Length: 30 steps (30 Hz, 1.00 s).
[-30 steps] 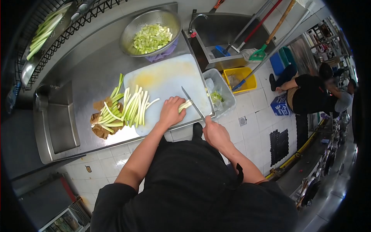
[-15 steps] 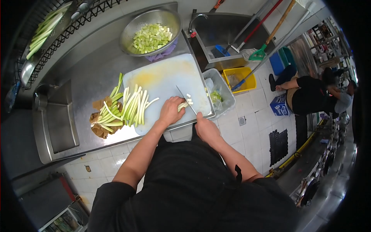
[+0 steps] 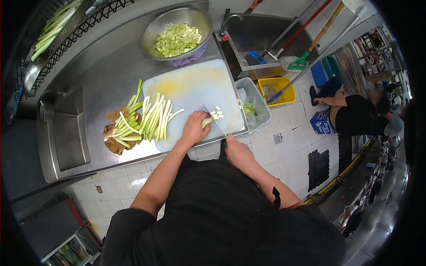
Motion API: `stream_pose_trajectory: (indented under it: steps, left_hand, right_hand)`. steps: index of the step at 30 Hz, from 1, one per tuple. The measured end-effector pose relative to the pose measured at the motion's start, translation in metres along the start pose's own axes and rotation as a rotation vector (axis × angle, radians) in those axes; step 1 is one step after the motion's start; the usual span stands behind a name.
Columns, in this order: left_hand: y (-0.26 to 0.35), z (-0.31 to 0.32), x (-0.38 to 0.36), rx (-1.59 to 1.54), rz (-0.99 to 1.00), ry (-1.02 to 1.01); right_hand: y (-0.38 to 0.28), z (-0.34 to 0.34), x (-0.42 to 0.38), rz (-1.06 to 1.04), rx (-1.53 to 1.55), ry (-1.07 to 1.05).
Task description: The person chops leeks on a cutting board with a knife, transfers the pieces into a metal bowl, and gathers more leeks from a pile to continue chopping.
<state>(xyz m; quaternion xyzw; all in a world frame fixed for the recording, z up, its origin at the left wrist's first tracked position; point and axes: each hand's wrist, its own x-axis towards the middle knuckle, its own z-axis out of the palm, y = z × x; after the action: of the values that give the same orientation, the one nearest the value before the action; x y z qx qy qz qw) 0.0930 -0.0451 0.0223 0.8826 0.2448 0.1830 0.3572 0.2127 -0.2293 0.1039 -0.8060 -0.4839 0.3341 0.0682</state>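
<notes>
A white cutting board [image 3: 186, 80] lies on the steel counter. My left hand [image 3: 194, 128] is closed on a few pale, celery-like stalks [image 3: 207, 121] near the board's right side. Gripped in my right hand [image 3: 240, 154] is a knife [image 3: 214, 119], its blade slanting across the ends of those stalks, close to my left fingertips. Several short cut pieces [image 3: 217, 113] lie just right of the blade. A pile of long green-and-white stalks [image 3: 155, 117] covers the board's left edge. More stalks [image 3: 126, 128] rest on brown paper [image 3: 116, 147] beside it.
A steel colander [image 3: 146, 44] of chopped pieces stands behind the board. Sinks lie left [image 3: 66, 133] and at the back right [image 3: 266, 33], with mop handles leaning there. A lined bin [image 3: 262, 117] and a yellow bucket [image 3: 286, 92] stand right. Another person [image 3: 355, 115] is farther off.
The cut pieces right of the blade are spread slightly differently, with more of them visible. Both hands keep nearly the same place, and the whole view has shifted slightly.
</notes>
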Motion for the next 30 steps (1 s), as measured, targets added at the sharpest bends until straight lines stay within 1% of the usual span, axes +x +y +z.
stream_pose_trajectory:
  steps: [2, 4, 5, 6, 10, 12, 15, 17, 18, 20, 24, 26, 28, 30]
  left_hand:
    - [-0.001, 0.000, 0.002, -0.009, 0.017, 0.028]
    - [0.004, -0.006, -0.003, -0.012, 0.034, 0.036]
    - [0.007, -0.007, -0.003, -0.013, 0.039, 0.075]
    - [0.011, -0.010, -0.003, -0.016, 0.040, 0.115]
    - [0.009, -0.012, -0.011, -0.010, -0.038, 0.083]
    - [0.000, -0.009, -0.013, 0.002, 0.015, 0.057]
    - [-0.002, -0.007, -0.016, -0.050, 0.022, 0.084]
    - [-0.007, -0.007, -0.016, -0.046, 0.032, 0.085]
    - [-0.008, -0.006, -0.017, -0.042, 0.048, 0.087]
    - [-0.003, -0.009, -0.015, -0.044, 0.028, 0.113]
    - [0.006, -0.018, -0.024, -0.041, 0.009, 0.157]
    - [0.003, -0.018, -0.029, -0.023, -0.019, 0.137]
    - [0.001, -0.017, -0.031, -0.004, -0.050, 0.121]
    - [-0.002, -0.017, -0.032, -0.042, 0.001, 0.137]
  right_hand:
    - [-0.006, -0.001, 0.023, -0.008, -0.013, -0.008]
    - [-0.009, -0.011, 0.030, -0.027, 0.001, -0.009]
    - [-0.011, -0.019, 0.031, -0.047, 0.005, -0.006]
    - [-0.014, -0.028, 0.027, -0.050, 0.004, -0.004]
    - [-0.018, -0.045, -0.008, -0.027, -0.020, -0.059]
    - [-0.017, -0.043, -0.017, -0.024, -0.029, -0.078]
    - [-0.018, -0.035, -0.016, 0.022, -0.030, -0.142]
    - [-0.014, -0.015, -0.001, -0.027, -0.034, -0.063]
    - [-0.013, -0.007, 0.010, -0.029, -0.034, -0.065]
    - [-0.014, -0.003, 0.037, -0.125, -0.019, 0.002]
    - [-0.027, -0.031, 0.023, -0.125, -0.012, -0.009]
    - [-0.031, -0.045, 0.009, -0.093, -0.037, -0.101]
    - [-0.028, -0.046, -0.004, -0.089, -0.049, -0.116]
    - [-0.027, -0.042, -0.012, -0.087, -0.058, -0.130]
